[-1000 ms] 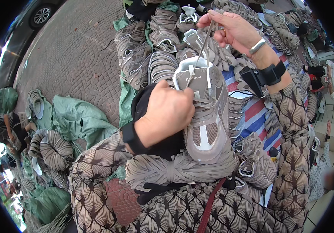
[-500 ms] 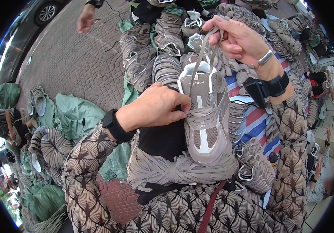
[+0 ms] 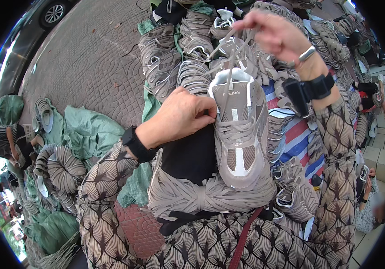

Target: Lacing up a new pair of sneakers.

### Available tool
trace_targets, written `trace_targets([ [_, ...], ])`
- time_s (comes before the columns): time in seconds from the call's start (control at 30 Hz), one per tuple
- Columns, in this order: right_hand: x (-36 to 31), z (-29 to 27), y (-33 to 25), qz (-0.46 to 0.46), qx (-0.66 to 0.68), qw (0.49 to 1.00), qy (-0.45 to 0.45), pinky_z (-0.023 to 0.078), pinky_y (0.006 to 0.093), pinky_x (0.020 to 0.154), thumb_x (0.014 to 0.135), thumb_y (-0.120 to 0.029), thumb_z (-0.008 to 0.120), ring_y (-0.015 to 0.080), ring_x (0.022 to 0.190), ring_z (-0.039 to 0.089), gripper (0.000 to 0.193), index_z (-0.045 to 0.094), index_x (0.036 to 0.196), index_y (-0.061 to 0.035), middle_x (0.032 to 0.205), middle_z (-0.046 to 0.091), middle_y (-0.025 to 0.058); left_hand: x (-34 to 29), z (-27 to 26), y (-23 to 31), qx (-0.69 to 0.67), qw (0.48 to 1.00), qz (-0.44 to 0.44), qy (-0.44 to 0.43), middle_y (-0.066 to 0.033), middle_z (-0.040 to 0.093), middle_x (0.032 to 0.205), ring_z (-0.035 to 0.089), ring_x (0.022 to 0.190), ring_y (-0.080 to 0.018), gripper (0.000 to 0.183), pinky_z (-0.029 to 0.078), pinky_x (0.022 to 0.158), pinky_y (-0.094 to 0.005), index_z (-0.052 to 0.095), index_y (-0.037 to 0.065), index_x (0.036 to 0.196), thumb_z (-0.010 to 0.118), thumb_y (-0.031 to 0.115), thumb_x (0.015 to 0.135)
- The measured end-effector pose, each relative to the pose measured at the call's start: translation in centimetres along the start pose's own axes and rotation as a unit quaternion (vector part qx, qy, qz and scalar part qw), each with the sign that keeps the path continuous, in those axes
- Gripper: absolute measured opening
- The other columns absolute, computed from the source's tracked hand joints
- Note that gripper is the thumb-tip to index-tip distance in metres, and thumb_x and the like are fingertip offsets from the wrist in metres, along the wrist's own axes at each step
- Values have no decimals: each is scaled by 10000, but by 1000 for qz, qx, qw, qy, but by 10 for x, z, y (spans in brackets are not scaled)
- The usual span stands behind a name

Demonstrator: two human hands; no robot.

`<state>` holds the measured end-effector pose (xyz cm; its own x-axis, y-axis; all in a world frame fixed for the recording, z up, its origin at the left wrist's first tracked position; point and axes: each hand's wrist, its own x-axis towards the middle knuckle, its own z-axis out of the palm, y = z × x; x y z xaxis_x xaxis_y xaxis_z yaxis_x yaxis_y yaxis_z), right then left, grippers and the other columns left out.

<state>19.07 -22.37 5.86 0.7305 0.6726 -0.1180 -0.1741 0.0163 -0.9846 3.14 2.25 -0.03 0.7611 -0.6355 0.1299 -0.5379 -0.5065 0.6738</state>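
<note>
Head view: I look down on my lap, where one grey sneaker (image 3: 240,134) stands on a tied bundle of laces (image 3: 201,195), toe toward me.
Left hand: my left hand (image 3: 181,116) is closed in a pinch at the collar of the shoe, on its left side, and keeps it steady.
Right hand: my right hand (image 3: 275,33) is raised above and beyond the shoe, fingers closed on the ends of the grey lace (image 3: 230,60), which runs tight from the top eyelets up to my fingers.
Step in hand: I judge that the lace is being pulled snug through the upper eyelets; the lower rows look already crossed.
Next move: it calls for an even pull on both ends while the left pinch resists, so the shoe does not tip from the bundle.
Lace ends: I cannot tell if I hold one end or two; they are thin and blurred there.
Edges: piles of similar shoes (image 3: 170,58) lie just beyond the sneaker, and a striped sheet (image 3: 297,143) is on my right.
Open room: the paved ground (image 3: 85,58) on my left is bare, and above the shoe the air is free for lifting the lace.
Others: a person (image 3: 8,139) sits far on my left, well apart.
</note>
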Motion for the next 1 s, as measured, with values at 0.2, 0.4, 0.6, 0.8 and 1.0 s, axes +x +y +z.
trace_targets([
  [0.2,1,-32,20,46,76,994,56,304,106,389,1019,-263,389,-31,455,336,286,567,1031,-38,1133,624,142,-2,14,8,-22,998,-16,61,-30,589,744,589,687,-198,117,400,730,-323,634,93,853,690,129,757],
  [0.4,9,-15,20,37,47,997,40,337,123,419,1009,-270,425,-2,541,391,286,573,1080,-36,1100,631,134,26,16,29,-24,992,107,60,-77,554,850,568,764,-257,137,419,698,-349,598,71,839,685,127,749],
  [0.6,6,-12,21,15,38,998,38,366,133,449,1004,-276,446,8,575,424,296,588,1078,-27,1068,637,122,45,3,30,-147,984,-4,-103,-107,563,761,578,713,-273,135,455,633,-367,514,26,867,616,106,829],
  [0.8,2,-9,20,19,47,997,56,382,137,462,1003,-282,453,14,587,442,303,586,1086,-23,1060,637,115,51,-4,28,-110,981,55,-148,-137,606,752,621,762,-319,183,471,664,-412,530,36,901,652,77,771],
  [1.0,-1,-12,22,30,45,997,49,409,144,501,1004,-298,448,14,612,466,311,585,1072,-27,999,636,82,40,-13,34,-323,927,-68,-181,6,549,780,535,756,-70,311,457,679,-248,544,48,1043,702,22,776],
])
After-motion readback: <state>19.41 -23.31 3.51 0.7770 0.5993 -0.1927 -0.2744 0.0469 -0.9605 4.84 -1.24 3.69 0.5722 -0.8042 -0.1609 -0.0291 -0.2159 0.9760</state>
